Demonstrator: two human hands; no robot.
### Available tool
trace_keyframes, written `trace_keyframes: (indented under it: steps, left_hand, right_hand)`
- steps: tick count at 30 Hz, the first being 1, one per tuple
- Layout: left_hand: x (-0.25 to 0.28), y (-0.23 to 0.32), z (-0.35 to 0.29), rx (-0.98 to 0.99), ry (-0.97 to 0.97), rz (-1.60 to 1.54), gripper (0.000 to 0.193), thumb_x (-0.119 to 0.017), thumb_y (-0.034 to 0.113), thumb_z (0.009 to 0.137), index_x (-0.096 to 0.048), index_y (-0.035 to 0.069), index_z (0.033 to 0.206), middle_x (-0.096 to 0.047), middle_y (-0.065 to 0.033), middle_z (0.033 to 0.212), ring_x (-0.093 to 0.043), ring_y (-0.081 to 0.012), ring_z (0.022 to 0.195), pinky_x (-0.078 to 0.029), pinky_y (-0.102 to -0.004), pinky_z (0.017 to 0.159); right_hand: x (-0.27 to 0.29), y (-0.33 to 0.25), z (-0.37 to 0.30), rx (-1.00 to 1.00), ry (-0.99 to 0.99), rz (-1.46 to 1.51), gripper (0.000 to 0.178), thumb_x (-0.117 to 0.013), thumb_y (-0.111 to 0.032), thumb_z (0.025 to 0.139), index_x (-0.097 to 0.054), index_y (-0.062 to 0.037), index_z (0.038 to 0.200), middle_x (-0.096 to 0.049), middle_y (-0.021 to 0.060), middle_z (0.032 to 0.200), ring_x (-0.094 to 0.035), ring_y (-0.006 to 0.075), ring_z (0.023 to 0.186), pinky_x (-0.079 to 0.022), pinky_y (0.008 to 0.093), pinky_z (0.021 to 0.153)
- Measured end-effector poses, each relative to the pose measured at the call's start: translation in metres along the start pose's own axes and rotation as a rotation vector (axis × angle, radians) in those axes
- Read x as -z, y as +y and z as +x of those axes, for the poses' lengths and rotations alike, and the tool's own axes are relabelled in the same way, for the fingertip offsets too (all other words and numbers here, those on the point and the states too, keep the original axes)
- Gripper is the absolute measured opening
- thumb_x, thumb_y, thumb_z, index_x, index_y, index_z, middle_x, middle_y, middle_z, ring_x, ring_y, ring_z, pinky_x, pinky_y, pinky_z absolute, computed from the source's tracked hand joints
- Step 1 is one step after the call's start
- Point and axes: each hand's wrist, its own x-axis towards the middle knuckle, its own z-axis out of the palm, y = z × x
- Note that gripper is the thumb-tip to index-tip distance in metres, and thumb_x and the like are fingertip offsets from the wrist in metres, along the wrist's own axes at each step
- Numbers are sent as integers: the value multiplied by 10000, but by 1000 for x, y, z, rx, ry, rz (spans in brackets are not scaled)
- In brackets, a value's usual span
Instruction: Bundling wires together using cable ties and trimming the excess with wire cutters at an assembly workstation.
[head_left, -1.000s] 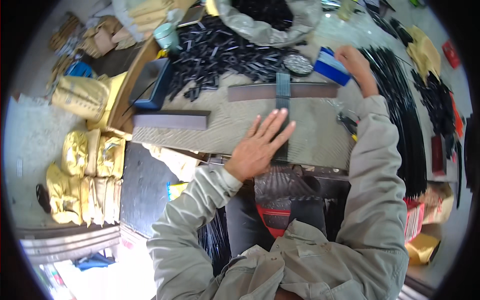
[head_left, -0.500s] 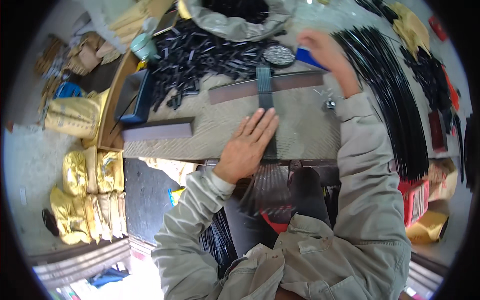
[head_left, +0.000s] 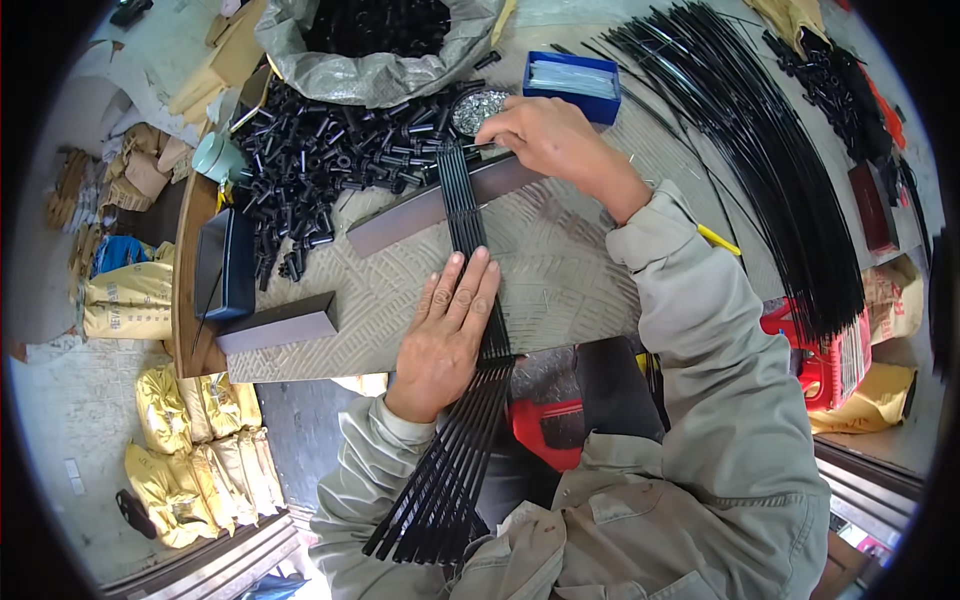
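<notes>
We find the bundle of thin black rods (head_left: pixel 470 300) lying flat on the ribbed table mat (head_left: pixel 570 270), long axis running from the person's lap away to a dark flat bar (head_left: pixel 420 208) it crosses; the far rod tips sit right at the right hand (head_left: pixel 545 140), the nearer hand to that end. Its fingers are curled together, pinching at those tips. The left hand (head_left: pixel 448 335) lies flat, fingers straight and close together, pressing the rods mid-length; they fan out below the table edge.
</notes>
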Motion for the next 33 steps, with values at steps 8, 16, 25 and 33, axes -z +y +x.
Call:
trace_keyframes:
  steps: [8, 16, 25, 33]
  left_hand:
    - [-1, 1, 2, -2, 14, 15, 528, -420, 65, 793, -342, 17, 1312, -311, -124, 1383, -300, -302, 1276, -260, -413, 1034]
    - [1, 2, 3, 1, 6, 10, 578, -479, 210, 795, -329, 11, 1317, -303, -128, 1385, -289, -306, 1280, -259, -412, 1034]
    - [4, 4, 3, 3, 26, -35, 667, -525, 337, 765, -329, 21, 1319, -306, -129, 1382, -298, -310, 1273, -272, -412, 1028]
    - [0, -1, -1, -31, 72, -30, 531, -464, 115, 787, -365, 16, 1300, -337, -135, 1366, -338, -319, 1250, -320, -405, 1002]
  right_hand:
    - [1, 1, 1, -27, -38, 13, 169, -549, -87, 750, -662, -171, 844, -611, 98, 812, -599, 299, 748, -465, 404, 617]
    - [0, -4, 5, 78, -3, -131, 93, -570, -128, 785, -642, -157, 835, -581, 38, 793, -596, 237, 709, -449, 357, 553]
    - [-15, -8, 13, 82, 7, -80, 65, -572, -156, 789, -599, -107, 822, -588, 24, 800, -597, 240, 752, -454, 359, 576]
    - [1, -2, 9, 28, -110, -143, 85, -543, -161, 805, -552, -78, 819, -586, 49, 789, -585, 266, 737, -444, 363, 600]
